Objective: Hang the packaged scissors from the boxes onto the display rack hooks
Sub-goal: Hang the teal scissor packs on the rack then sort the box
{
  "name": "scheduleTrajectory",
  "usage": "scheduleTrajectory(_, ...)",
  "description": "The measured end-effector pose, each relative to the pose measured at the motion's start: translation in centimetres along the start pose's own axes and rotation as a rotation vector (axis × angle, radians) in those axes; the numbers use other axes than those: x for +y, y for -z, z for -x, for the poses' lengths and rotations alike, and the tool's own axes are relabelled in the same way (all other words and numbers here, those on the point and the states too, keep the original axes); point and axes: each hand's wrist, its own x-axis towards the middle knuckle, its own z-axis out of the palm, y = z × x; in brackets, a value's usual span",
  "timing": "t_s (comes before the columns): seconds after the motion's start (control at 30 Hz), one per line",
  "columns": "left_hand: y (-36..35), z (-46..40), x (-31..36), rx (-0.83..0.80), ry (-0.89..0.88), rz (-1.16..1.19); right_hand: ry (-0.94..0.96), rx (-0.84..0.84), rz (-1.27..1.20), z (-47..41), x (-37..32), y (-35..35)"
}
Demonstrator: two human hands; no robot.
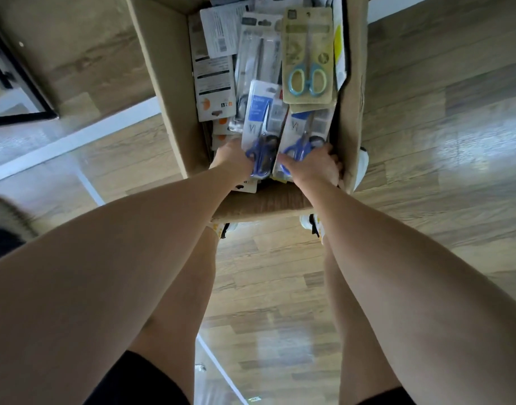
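An open cardboard box (169, 92) stands on the floor below me, filled with several packaged scissors. My left hand (232, 160) grips the lower end of a blue-handled scissors pack (259, 124) lifted at the box's near end. Beside it, my right hand (316, 165) grips a second blue-handled scissors pack (305, 133). A tan pack with teal-handled scissors (308, 54) lies on top further back, with grey and white packs (216, 65) to its left. No display rack is in view.
The box sits on a wood-look floor (426, 141) with white stripes. A black metal frame (20, 89) is at the far left. My legs and white shoes (312, 226) are just behind the box's near wall. A fuzzy dark object (5, 220) lies at the left edge.
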Motion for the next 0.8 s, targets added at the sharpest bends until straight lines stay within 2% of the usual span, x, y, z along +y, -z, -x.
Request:
scheduleTrajectory(0.2, 1.1, 2.3, -0.5, 0.007, -0.075, -0.116, -0.114, -0.234, -0.393, 3.5, 0.3, 3.0)
scheduleTrajectory(0.3, 2.4, 4.2, -0.2, -0.002, -0.104, -0.214, -0.128, -0.251, -0.354, 5.7, 0.6, 4.4)
scheduleTrajectory(0.4, 4.1, 6.4, 0.5, -0.017, -0.127, -0.305, -0.072, -0.286, -0.324, 8.3, 0.8, 6.2)
scheduleTrajectory(0.53, 6.6, 9.8, 1.6, -0.058, -0.121, -0.431, 0.02, -0.242, -0.225, 12.2, 0.5, 8.2)
scheduleTrajectory(0.7, 9.6, 16.1, 3.8, -0.045, -0.119, -0.436, 0.103, -0.257, -0.287, 17.0, 0.4, 11.3)
scheduleTrajectory(0.8, 11.9, 22.0, 5.4, -0.002, -0.137, -0.417, 0.185, -0.206, -0.282, 20.9, 0.7, 14.7)
